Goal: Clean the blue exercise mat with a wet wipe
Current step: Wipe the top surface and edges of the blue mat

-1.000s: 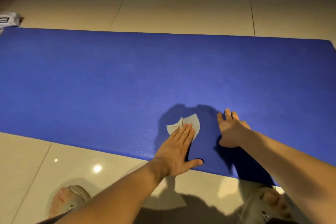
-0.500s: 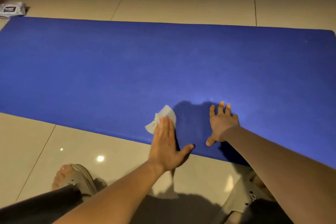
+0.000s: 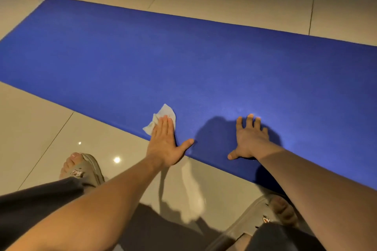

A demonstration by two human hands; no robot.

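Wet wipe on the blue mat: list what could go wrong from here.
1. The wet wipe is bunched under the flat left hand; it may slip out mid-stroke.
2. It sits at the near edge of the blue mat, so a stroke could drag it onto the tile floor.
3. The right hand leans on the mat over glossy tile; the mat might slide.

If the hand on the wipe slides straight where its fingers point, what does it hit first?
Probably nothing. The left hand presses the wet wipe flat; ahead lies only bare blue mat up to its far edge, then floor tiles.
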